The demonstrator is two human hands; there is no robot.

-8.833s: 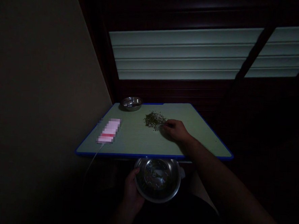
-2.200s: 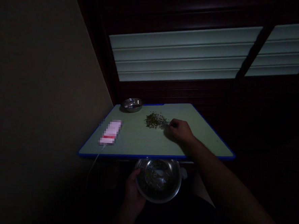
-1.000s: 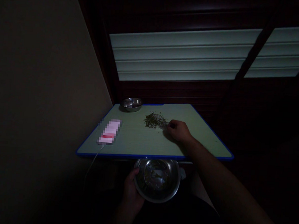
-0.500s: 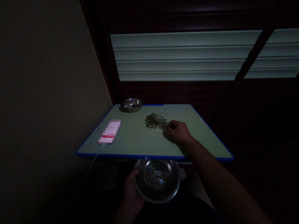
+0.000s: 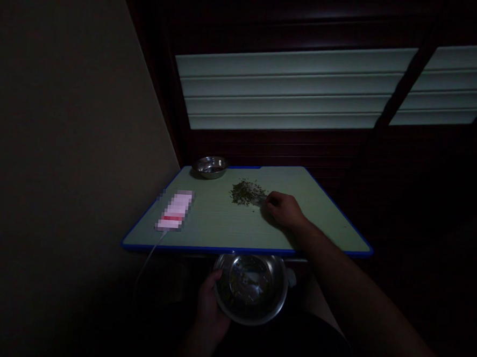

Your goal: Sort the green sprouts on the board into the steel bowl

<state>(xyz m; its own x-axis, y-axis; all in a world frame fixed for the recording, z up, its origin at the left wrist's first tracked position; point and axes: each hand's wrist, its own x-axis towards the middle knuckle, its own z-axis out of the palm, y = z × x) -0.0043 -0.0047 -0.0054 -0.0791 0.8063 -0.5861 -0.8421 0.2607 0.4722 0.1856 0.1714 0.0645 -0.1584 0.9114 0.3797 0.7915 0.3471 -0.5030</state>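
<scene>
My left hand [image 5: 211, 306] grips the left rim of a shiny metal bowl [image 5: 277, 305], thumb over the edge. The bowl sits below the table's near edge, tilted toward me, with small greenish bits stuck inside. On the table, my right hand [image 5: 284, 207] is closed in a pinch at the right side of a small pile of dark green grains [image 5: 242, 193]. A thin translucent piece [image 5: 260, 200] juts from its fingertips into the grains; its kind is too dim to make out.
The pale green table [image 5: 211, 225] has a blue rim. A smaller metal bowl [image 5: 210, 168] stands at its back left corner. A blurred-out phone [image 5: 175, 209] with a white cable [image 5: 148, 262] lies at the left. A wall and dark louvred doors stand close behind.
Almost nothing differs. My right hand stays by the grains with at most a tiny shift, and my left hand keeps the bowl in the same place.
</scene>
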